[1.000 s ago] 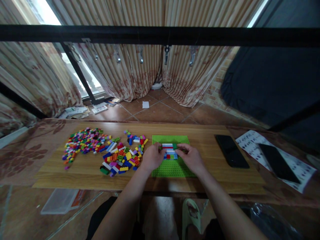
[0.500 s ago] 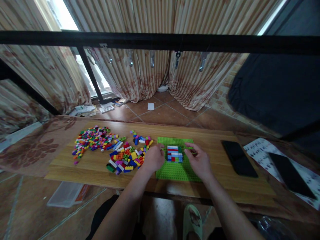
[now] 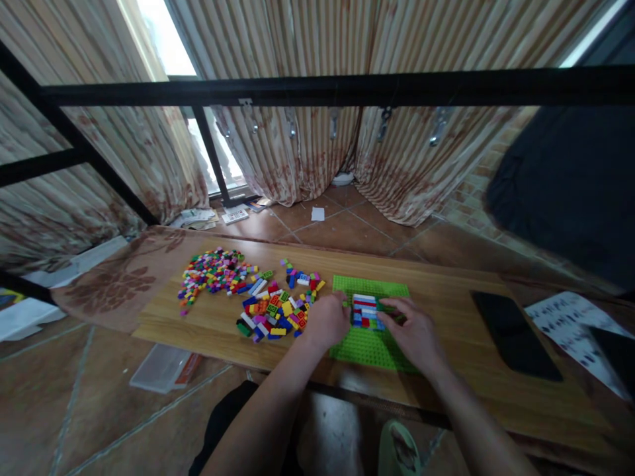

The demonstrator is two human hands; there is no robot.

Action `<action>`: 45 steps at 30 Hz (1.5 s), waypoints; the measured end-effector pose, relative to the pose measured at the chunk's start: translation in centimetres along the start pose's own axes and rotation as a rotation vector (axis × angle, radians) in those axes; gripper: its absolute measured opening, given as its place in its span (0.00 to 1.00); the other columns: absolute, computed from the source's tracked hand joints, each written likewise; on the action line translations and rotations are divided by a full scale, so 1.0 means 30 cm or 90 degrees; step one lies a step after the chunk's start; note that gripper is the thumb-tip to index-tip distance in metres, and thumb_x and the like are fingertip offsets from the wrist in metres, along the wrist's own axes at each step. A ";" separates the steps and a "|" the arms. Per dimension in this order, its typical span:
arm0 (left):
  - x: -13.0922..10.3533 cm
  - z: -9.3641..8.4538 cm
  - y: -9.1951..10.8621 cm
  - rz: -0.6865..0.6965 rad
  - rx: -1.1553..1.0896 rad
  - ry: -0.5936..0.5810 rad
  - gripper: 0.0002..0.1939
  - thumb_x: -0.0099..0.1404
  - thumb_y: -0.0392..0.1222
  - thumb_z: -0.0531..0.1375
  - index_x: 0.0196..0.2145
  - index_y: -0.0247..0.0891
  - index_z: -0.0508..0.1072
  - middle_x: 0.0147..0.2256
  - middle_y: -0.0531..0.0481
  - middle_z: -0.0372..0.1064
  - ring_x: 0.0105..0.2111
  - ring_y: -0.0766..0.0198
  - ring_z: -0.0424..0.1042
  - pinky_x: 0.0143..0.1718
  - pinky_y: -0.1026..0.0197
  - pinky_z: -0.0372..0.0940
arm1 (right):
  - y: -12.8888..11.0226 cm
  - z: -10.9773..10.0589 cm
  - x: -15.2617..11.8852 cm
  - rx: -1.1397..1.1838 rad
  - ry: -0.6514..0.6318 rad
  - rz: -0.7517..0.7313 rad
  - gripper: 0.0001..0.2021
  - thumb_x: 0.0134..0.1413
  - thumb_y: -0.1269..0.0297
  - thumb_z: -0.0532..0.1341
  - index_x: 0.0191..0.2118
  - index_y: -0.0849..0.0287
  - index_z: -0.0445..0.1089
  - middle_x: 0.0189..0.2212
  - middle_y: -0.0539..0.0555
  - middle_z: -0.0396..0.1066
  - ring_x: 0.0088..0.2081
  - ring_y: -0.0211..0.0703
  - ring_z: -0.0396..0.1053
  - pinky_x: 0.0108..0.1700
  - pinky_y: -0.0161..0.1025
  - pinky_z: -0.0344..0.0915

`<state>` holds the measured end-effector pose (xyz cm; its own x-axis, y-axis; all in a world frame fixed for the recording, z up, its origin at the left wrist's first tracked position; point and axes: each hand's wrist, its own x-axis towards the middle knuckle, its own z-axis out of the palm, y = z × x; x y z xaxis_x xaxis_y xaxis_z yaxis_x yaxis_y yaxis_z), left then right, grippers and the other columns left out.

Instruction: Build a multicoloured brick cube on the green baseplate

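A small block of toy bricks (image 3: 364,309) in white, red, light blue and blue is set on the green baseplate (image 3: 372,354). My left hand (image 3: 327,322) is at its left side, over the plate's left edge, with curled fingers; what they hold, if anything, is hidden. On the other side is my right hand (image 3: 411,328), its thumb and forefinger apart at the right edge of the bricks. The thumb tip seems to touch them. I see nothing held in this hand, though its palm is hidden.
Left of the plate lies a pile of larger loose bricks (image 3: 275,311), with a heap of tiny bricks (image 3: 215,271) beyond. A black phone-like slab (image 3: 516,334) rests on the wooden board (image 3: 451,291) at right, near a printed sheet (image 3: 570,324). A black metal bar (image 3: 317,88) crosses above.
The view has swung a little left, so everything sits further right. My right thumb and forefinger have come closer to the bricks' right edge. My left hand stays beside them, still curled.
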<state>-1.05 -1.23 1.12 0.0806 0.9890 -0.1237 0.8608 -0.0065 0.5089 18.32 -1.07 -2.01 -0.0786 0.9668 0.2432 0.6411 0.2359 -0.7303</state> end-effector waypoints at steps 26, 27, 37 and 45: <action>-0.056 -0.335 -0.516 -0.270 0.024 0.111 0.10 0.55 0.39 0.60 0.34 0.40 0.80 0.28 0.50 0.77 0.32 0.62 0.74 0.31 0.66 0.61 | 0.012 -0.008 0.003 -0.043 0.066 -0.051 0.13 0.57 0.56 0.55 0.37 0.57 0.74 0.37 0.56 0.74 0.37 0.48 0.72 0.41 0.44 0.67; -0.057 -0.332 -0.520 -0.272 0.028 0.108 0.11 0.54 0.39 0.60 0.34 0.40 0.80 0.28 0.50 0.77 0.31 0.62 0.73 0.30 0.66 0.61 | 0.013 -0.007 0.004 -0.047 0.064 -0.057 0.13 0.57 0.56 0.55 0.37 0.57 0.74 0.37 0.56 0.74 0.38 0.48 0.72 0.41 0.44 0.67; -0.031 -0.305 -0.469 -0.274 0.165 0.099 0.14 0.60 0.48 0.58 0.39 0.43 0.79 0.36 0.45 0.77 0.39 0.56 0.74 0.38 0.61 0.65 | -0.002 0.003 0.011 -0.053 0.065 -0.081 0.13 0.58 0.58 0.55 0.36 0.58 0.74 0.35 0.56 0.74 0.36 0.46 0.72 0.40 0.43 0.67; 0.017 -0.253 -0.386 -0.303 0.222 0.146 0.15 0.63 0.40 0.52 0.39 0.35 0.77 0.45 0.36 0.73 0.46 0.49 0.72 0.44 0.54 0.66 | 0.000 -0.015 0.015 -0.045 0.090 -0.070 0.11 0.57 0.59 0.56 0.36 0.58 0.74 0.36 0.56 0.75 0.36 0.46 0.73 0.40 0.43 0.68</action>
<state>-14.79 0.48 1.62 -0.4274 0.9019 -0.0630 0.8923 0.4320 0.1307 18.64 -0.67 -1.61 -0.0457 0.9108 0.4103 0.6875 0.3267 -0.6486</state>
